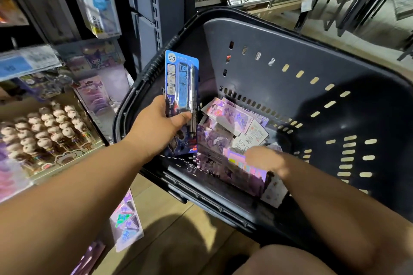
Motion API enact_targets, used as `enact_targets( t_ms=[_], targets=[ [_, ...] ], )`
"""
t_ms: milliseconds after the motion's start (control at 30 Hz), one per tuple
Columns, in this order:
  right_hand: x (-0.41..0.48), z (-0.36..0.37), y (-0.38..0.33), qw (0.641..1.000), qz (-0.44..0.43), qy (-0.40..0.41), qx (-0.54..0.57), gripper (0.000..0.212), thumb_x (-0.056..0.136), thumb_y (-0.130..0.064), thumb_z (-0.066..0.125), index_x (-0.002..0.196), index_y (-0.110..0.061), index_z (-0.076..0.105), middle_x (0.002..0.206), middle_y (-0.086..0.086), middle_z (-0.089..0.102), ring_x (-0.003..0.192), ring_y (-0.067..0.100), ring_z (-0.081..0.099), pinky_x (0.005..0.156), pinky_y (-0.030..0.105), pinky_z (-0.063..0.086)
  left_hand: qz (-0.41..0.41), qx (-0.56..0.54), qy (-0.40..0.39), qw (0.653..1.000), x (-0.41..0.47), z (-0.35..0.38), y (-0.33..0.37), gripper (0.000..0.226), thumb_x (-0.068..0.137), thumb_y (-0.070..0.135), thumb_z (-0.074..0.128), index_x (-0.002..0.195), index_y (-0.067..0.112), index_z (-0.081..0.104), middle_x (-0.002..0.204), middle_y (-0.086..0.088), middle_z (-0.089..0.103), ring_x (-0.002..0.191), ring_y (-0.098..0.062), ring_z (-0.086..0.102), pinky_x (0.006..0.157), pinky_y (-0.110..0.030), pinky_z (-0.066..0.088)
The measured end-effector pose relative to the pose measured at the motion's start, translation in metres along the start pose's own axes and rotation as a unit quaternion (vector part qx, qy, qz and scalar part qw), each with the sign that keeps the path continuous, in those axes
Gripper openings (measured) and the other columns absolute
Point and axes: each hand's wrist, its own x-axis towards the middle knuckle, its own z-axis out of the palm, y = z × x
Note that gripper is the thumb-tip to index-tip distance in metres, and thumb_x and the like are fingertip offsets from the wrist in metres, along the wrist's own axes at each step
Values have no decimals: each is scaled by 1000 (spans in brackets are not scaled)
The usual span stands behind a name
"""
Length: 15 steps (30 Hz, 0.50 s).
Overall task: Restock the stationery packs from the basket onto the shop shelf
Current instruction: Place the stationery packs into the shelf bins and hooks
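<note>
Filling most of the view, a dark plastic basket with slotted walls sits tilted on the floor, just beside a shop shelf on the left. That shelf carries rows of small round-headed figures and purple character packs standing behind them. Another flat pack hangs lower down at the shelf's front edge.

At the bottom of the basket lies a loose heap of purple and pink stationery packs, overlapping one another at odd angles.

The left hand holds a blue pen pack upright above the basket's near left rim, thumb across the front of the card and fingers behind it; a silver pen shows under the clear blister.

The right hand is down inside the basket, resting on the heap. It is blurred, so I cannot tell whether its fingers are closed on a pack or merely touching them.
</note>
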Motion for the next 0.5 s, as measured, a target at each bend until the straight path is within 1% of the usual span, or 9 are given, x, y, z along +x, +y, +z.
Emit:
enact_targets(
  t_ms=[33,67,133,167,267,300,400,433,500],
  targets=[
    [-1,-5,0,998,-12,25,64,29,96,-4,40,114,2,61,106,14,63,107,28,57,85,28,45,-8,-11,7,1000,1,0,-1,51,64,56,68,109,35,55,99,5,71,84,-27,69,79,-53,56],
    [0,-9,-2,992,-18,36,121,31,97,-9,42,120,1,60,112,15,62,110,30,56,88,27,45,-14,-21,13,1000,2,-1,-1,44,66,54,69,104,38,54,99,4,71,82,-28,69,78,-52,56],
    [3,-15,-5,981,-39,44,184,32,96,-12,47,124,-2,58,126,18,58,118,33,54,96,35,44,-19,-31,24,999,2,-1,1,32,73,46,69,100,40,53,101,3,70,81,-28,68,76,-49,57],
    [5,-17,-6,972,-47,57,222,31,96,-12,50,125,-4,58,129,17,57,117,31,55,96,37,44,-20,-30,29,999,3,-1,1,30,74,44,68,99,41,52,101,3,70,82,-30,68,76,-50,57],
    [10,-21,-10,946,-50,57,317,35,95,-14,55,129,-16,56,130,1,53,116,22,50,89,31,43,-17,-10,38,999,1,-3,6,28,83,38,68,104,37,51,98,-5,69,83,-38,67,71,-52,57],
    [11,-22,-12,936,-56,52,343,33,95,-14,55,128,-18,57,132,1,51,118,21,48,90,31,42,-17,-3,41,999,2,-4,5,26,87,35,66,107,34,50,98,-7,69,82,-39,66,70,-50,56],
    [16,-24,-16,892,-79,31,445,29,93,-12,58,120,-19,61,140,2,50,129,24,44,100,38,39,-11,10,45,999,2,-8,6,24,91,33,63,110,31,47,102,-1,66,86,-27,65,76,-41,53],
    [16,-24,-20,884,-84,33,459,26,92,-12,58,116,-21,63,137,5,54,128,26,47,102,40,40,-7,10,45,999,2,-8,6,24,92,33,62,110,30,47,102,1,66,87,-24,65,77,-39,52],
    [15,-24,-26,870,-100,34,482,23,93,-10,56,112,-18,65,119,8,67,116,28,58,103,44,43,-5,-1,43,999,5,-9,6,24,92,32,62,110,29,47,102,3,65,87,-23,64,78,-38,52]
  ],
)
